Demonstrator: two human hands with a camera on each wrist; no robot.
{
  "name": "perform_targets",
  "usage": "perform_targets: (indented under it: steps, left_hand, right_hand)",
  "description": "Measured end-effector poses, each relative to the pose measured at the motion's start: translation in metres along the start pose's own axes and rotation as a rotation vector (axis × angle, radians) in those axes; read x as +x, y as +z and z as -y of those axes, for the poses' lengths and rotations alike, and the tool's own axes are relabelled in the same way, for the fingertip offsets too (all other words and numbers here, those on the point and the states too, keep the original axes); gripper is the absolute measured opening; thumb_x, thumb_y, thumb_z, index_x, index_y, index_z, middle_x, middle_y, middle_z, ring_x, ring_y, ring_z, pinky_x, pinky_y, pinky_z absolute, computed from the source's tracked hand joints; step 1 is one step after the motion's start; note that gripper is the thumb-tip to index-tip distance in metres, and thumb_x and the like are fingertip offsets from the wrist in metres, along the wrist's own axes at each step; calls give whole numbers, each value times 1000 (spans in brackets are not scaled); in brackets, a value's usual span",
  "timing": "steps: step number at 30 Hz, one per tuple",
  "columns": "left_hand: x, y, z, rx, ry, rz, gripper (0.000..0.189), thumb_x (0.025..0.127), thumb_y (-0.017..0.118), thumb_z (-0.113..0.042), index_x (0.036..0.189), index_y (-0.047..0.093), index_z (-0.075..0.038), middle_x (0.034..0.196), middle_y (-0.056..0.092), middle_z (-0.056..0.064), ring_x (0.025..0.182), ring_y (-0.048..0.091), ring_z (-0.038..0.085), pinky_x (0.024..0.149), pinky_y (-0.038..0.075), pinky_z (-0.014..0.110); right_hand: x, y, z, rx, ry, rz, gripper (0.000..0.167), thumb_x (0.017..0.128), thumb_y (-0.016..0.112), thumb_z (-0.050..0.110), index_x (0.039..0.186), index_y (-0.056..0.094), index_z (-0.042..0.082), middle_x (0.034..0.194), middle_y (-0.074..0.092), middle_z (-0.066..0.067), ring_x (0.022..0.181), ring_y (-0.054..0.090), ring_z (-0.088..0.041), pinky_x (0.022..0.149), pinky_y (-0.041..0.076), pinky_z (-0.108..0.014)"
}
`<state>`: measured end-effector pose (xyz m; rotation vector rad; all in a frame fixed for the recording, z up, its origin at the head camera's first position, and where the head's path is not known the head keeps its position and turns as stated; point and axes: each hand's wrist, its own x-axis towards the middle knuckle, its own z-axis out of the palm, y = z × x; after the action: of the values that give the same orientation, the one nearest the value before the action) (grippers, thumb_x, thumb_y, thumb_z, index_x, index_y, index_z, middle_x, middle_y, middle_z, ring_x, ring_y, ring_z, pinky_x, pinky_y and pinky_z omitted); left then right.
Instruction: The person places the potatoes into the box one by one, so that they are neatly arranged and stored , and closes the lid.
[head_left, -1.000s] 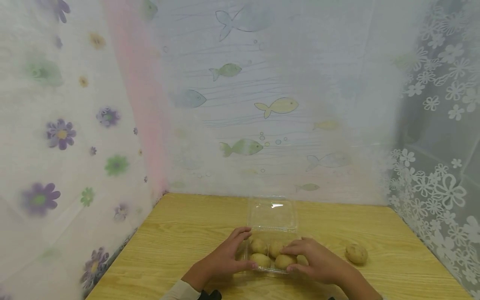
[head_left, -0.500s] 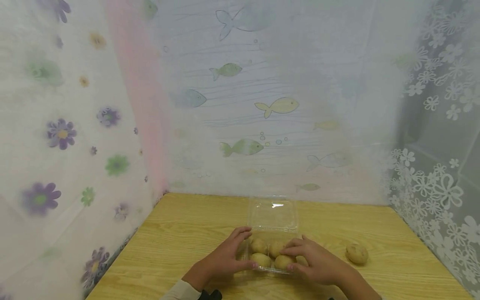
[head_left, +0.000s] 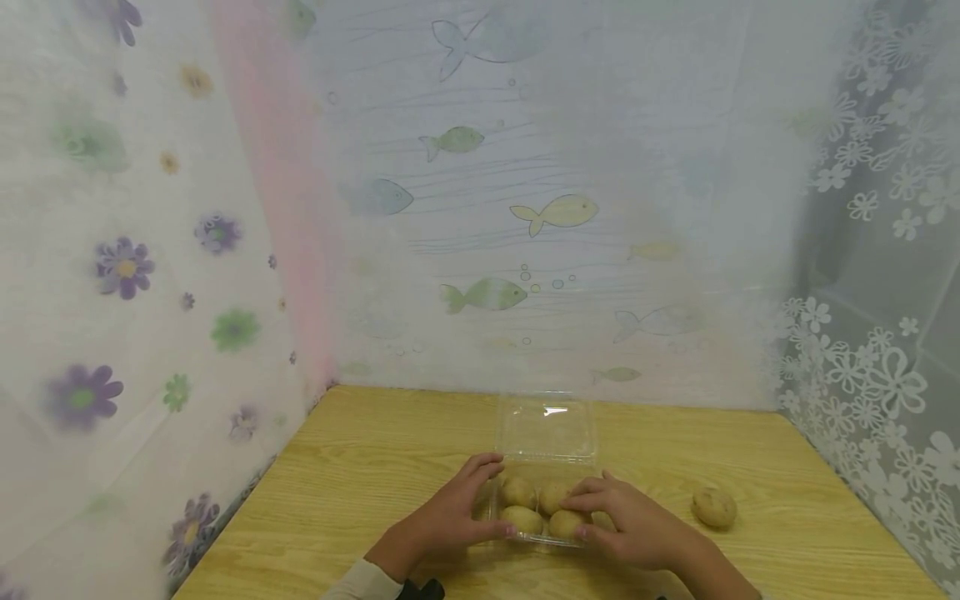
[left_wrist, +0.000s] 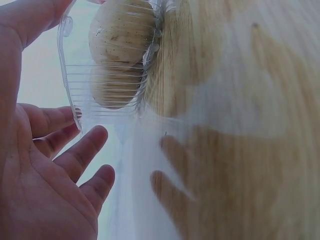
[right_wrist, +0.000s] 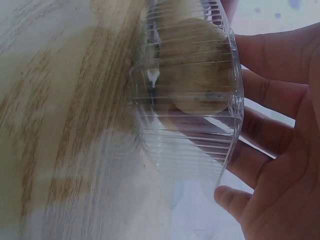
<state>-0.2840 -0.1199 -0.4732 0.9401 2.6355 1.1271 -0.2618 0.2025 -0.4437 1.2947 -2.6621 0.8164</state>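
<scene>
A clear plastic clamshell box [head_left: 536,540] lies near the table's front with its lid [head_left: 546,429] folded back. Several potatoes [head_left: 522,521] sit inside in two rows. My left hand [head_left: 450,512] holds the box's left side, thumb at the front rim and fingers toward the back corner. My right hand [head_left: 633,521] reaches over the right rim and holds the front right potato [head_left: 566,523] between thumb and fingers. Through the ribbed wall [right_wrist: 190,135] in the right wrist view, some fingers show inside the box. A loose potato [head_left: 713,507] rests on the table, right of my right hand.
The wood-grain table [head_left: 390,433] reaches back to a curtain [head_left: 555,333] printed with fish. A flower-printed curtain [head_left: 150,333] hangs at the left, and a sheet with white flowers [head_left: 885,383] at the right.
Almost nothing differs. My right thumb has shifted very slightly at the box's front right; the left hand, the box and the loose potato stay in place.
</scene>
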Motion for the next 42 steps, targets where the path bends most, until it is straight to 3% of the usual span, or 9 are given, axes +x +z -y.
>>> perform_targets:
  steps: [19,38,42]
  left_hand:
    - [1,0,1,26,3,-10,94,92,70,-63,162,33,-11,169,24,-1,151,37,29,114,41,59]
    - [0,0,2,9,-22,7,94,93,70,-60,163,30,-13,169,23,-4,150,38,32,113,42,60]
    - [0,0,2,-1,-32,11,94,93,70,-60,163,30,-13,168,23,-6,150,38,31,113,42,60]
  right_hand:
    - [2,7,-3,-5,37,-69,27,99,71,31,124,76,19,118,68,14,110,64,-8,112,33,-70]
    - [4,9,-1,-21,52,-80,23,100,70,33,120,76,22,113,67,17,107,64,-6,109,42,-65]
    - [4,10,0,-23,56,-74,23,100,70,33,119,76,22,113,67,16,107,64,-6,111,39,-66]
